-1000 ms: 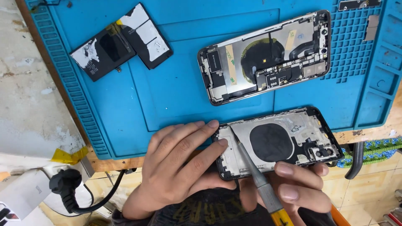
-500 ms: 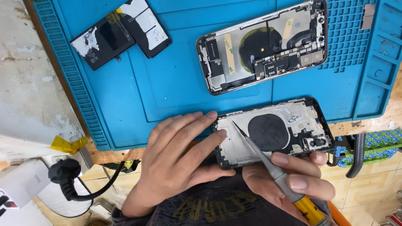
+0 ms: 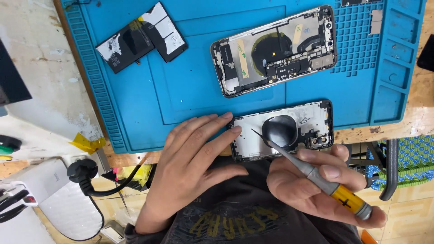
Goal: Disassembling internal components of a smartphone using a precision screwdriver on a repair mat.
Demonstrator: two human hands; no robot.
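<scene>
Blue silicone work mat (image 3: 190, 90) covers most of the worn wooden bench (image 3: 416, 122), its ribbed border running down the left side and a grid of small compartments along the right. On the mat's upper middle lies an opened phone chassis (image 3: 275, 49), tilted slightly, showing a dark round coil, boards and strips of tape. To the upper left sit two black battery cells (image 3: 140, 36) with white labels, touching each other at an angle. At the mat's near edge lies a second phone housing (image 3: 282, 131), mostly bare metal inside with a black round coil at its middle; part of it overhangs the mat's edge toward the person.

The left hand (image 3: 194, 167) lies flat with fingers spread and extended, fingertips pressing the housing's left end. The right hand (image 3: 312, 185) is closed around a screwdriver (image 3: 312, 174) with a grey metal shaft and yellow-orange handle, held between thumb and fingers; its fine tip rests inside the housing just left of the black coil.

Off the mat to the left, a white power strip (image 3: 49, 190) carries a black plug (image 3: 83, 171) and cable, near a scrap of yellow tape (image 3: 88, 144).
</scene>
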